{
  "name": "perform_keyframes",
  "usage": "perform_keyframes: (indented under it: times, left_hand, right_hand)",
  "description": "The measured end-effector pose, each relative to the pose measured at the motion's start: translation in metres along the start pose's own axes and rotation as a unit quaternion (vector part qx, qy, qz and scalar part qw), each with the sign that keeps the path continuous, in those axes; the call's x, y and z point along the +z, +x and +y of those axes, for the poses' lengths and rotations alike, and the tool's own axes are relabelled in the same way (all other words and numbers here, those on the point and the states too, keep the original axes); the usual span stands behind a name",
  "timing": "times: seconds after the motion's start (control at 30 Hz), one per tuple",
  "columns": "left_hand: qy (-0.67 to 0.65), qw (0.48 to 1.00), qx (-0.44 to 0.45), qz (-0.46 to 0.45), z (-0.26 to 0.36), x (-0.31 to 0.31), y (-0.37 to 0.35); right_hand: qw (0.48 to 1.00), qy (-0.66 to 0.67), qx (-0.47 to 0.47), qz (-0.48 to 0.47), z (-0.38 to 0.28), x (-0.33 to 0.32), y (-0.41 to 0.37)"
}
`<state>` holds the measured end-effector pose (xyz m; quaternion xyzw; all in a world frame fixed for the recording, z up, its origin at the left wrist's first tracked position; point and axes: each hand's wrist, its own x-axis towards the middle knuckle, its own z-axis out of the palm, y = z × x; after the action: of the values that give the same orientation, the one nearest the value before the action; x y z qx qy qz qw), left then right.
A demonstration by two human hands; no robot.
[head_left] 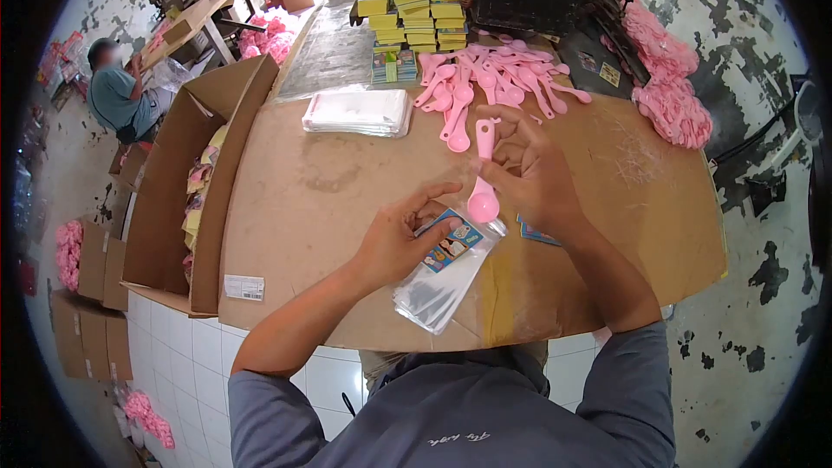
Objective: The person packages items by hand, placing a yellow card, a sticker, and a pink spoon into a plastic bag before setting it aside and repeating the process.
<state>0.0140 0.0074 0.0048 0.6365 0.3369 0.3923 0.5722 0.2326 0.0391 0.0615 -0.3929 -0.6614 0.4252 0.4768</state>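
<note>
My right hand (530, 175) grips a pink plastic spoon (483, 180) by its handle, bowl end down at the mouth of a clear plastic bag (438, 282). My left hand (400, 236) pinches the bag's open top, next to a printed card (451, 241) that sits inside the bag. The bag lies on the cardboard-covered table (329, 199) just in front of me. A second printed card (537, 232) peeks out under my right wrist.
A heap of pink spoons (494, 78) lies at the table's far side, beside a stack of clear bags (357, 111) and piles of yellow card packs (420, 13). An open carton (186, 182) with packed items stands left. A person (117, 95) sits far left.
</note>
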Motion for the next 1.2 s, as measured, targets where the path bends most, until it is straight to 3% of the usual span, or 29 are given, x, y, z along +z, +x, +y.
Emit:
perform_keyframes:
  times: [0.1,0.2,0.3,0.5,0.6,0.7,0.8,0.9,1.2]
  left_hand:
    - [-0.029,0.999,-0.018,0.002,0.003,0.001,0.0]
    - [-0.032,0.999,-0.011,-0.001,0.003,0.0,0.0]
    - [-0.022,1.0,0.001,-0.008,0.001,-0.001,-0.001]
    - [-0.014,1.0,-0.006,-0.027,-0.001,-0.001,-0.001]
    - [-0.029,0.999,-0.014,-0.036,-0.004,0.0,0.0]
    - [-0.036,0.998,-0.022,-0.04,0.003,0.0,-0.001]
    - [-0.051,0.997,-0.032,-0.045,0.008,-0.001,-0.001]
    - [-0.057,0.997,-0.028,-0.041,0.007,-0.001,0.0]
    - [-0.068,0.997,-0.01,-0.027,0.009,-0.001,0.0]
  right_hand:
    - [0.998,-0.047,0.002,-0.034,-0.008,-0.006,0.0]
    - [0.999,0.045,-0.007,-0.016,-0.002,-0.008,0.001]
    - [0.998,0.054,-0.009,0.018,-0.01,-0.007,0.002]
    - [0.999,-0.01,-0.033,-0.042,0.002,-0.002,-0.003]
    - [0.998,0.002,-0.061,-0.028,0.005,0.0,-0.001]
    - [0.999,-0.002,-0.052,0.013,0.006,0.001,0.001]
    - [0.999,0.031,-0.02,-0.036,-0.004,0.0,-0.004]
    - [0.999,0.039,-0.022,0.029,0.002,0.005,-0.004]
    - [0.995,0.08,-0.042,0.041,0.001,0.001,-0.002]
